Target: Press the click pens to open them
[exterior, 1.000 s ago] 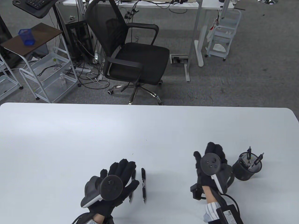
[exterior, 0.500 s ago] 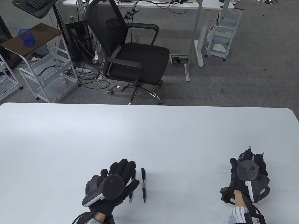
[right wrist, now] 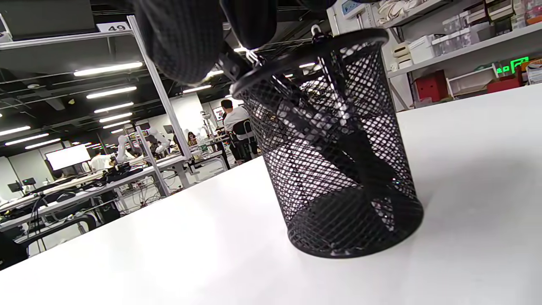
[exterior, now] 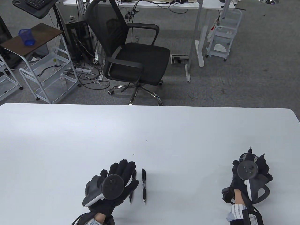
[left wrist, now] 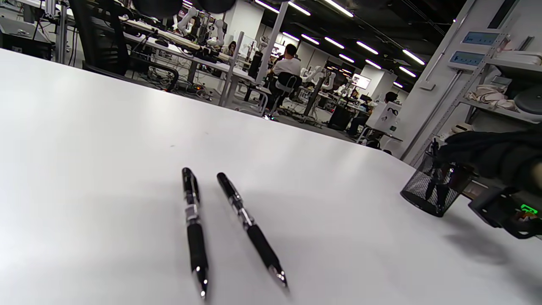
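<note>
- Pens: two click pens [left wrist: 195, 231] [left wrist: 250, 231] lie just right of your flat, spread left hand [exterior: 117, 182].
- Right hand [exterior: 249, 173]: above the mesh holder [right wrist: 334, 144]; you cannot tell its grip.

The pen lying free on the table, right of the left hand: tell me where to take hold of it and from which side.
Grip the pen at its dark rubber sleeve near the tip, or mid-barrel, coming from above with thumb and fingers across its sides. It lies flat on the white table, tip toward the person and click button away. The left hand and a second pen lie on its left, so the right side looks freer.
</note>
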The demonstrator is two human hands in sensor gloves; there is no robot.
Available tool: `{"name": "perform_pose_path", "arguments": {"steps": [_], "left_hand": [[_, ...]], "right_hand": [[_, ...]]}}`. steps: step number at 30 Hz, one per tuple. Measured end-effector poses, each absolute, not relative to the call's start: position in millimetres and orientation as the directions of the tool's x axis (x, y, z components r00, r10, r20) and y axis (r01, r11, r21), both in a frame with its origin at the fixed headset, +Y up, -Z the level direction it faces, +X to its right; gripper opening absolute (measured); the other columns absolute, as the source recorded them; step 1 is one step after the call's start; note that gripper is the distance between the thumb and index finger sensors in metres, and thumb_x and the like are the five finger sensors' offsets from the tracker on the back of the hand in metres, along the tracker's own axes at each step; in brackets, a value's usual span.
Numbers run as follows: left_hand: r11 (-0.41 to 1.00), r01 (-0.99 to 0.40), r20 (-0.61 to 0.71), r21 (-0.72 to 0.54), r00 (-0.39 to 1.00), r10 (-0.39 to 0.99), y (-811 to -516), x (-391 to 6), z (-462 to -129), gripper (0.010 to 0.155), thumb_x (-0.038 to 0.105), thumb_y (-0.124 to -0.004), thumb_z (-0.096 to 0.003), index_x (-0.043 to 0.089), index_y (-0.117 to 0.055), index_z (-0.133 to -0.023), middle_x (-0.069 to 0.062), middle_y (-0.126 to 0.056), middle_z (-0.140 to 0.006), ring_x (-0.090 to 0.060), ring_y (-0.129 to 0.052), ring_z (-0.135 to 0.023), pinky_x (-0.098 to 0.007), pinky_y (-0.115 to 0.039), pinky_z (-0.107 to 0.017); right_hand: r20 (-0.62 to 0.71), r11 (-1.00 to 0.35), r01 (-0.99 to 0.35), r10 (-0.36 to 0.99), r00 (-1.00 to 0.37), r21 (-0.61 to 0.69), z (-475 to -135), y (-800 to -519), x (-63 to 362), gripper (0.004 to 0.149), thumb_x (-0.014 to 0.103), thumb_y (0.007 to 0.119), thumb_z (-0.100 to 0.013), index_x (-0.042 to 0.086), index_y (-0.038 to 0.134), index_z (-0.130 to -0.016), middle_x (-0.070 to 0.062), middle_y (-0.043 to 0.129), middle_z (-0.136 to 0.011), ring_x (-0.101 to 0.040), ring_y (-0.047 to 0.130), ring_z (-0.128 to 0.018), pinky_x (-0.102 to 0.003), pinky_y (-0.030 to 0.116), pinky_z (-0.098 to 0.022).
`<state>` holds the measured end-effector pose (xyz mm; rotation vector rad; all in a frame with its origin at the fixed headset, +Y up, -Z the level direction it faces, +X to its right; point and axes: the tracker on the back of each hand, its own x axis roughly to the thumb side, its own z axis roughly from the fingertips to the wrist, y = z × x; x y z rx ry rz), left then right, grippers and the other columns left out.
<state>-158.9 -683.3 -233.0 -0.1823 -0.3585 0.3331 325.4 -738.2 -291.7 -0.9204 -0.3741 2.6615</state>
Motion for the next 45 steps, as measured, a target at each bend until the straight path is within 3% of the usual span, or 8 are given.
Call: {"name": "perform_pose_path", "arguments": {"steps": [17,33,45], "left_hand": [[0.930,-0.279,0.301,-0.238,0.890,0.344,-682,-159,-234,0.067,0.057,-0.048,-0.0721,0.024,-0.028,-0.127,-0.021,-0.031,-0.132,-0.057,-0.039,-0.117,-0.080,-0.034,-0.076],[0.929,-0.278,0.297,-0.243,0.891,0.344,-683,-159,-235,0.067,0.057,-0.048,-0.0721,0.024,-0.028,-0.127,-0.021,-0.030,-0.132,-0.057,-0.038,-0.117,-0.080,-0.033,-0.076],[0.925,-0.287,0.306,-0.247,0.883,0.356,-683,-158,-235,0.067,0.058,-0.047,-0.0722,0.025,-0.028,-0.127,-0.021,-0.030,-0.132,-0.057,-0.038,-0.117,-0.080,-0.033,-0.076]], "right_hand": [[-0.577,-0.932,-0.136,0.318,-0.752,-0.336,-299,-743,321,0.059,0.034,0.079,-0.060,0.004,0.069,-0.110,-0.032,0.031,-0.116,-0.057,0.022,-0.101,-0.075,0.016,-0.068],[-0.572,-0.925,-0.101,0.310,-0.759,-0.367,-301,-741,317,0.050,0.028,0.073,-0.063,0.003,0.074,-0.106,-0.033,0.034,-0.117,-0.060,0.026,-0.099,-0.076,0.022,-0.067],[-0.477,-0.887,-0.107,0.339,-0.811,-0.449,-288,-691,298,0.048,0.026,0.072,-0.064,0.007,0.071,-0.108,-0.034,0.035,-0.117,-0.062,0.030,-0.099,-0.078,0.024,-0.066]]}}
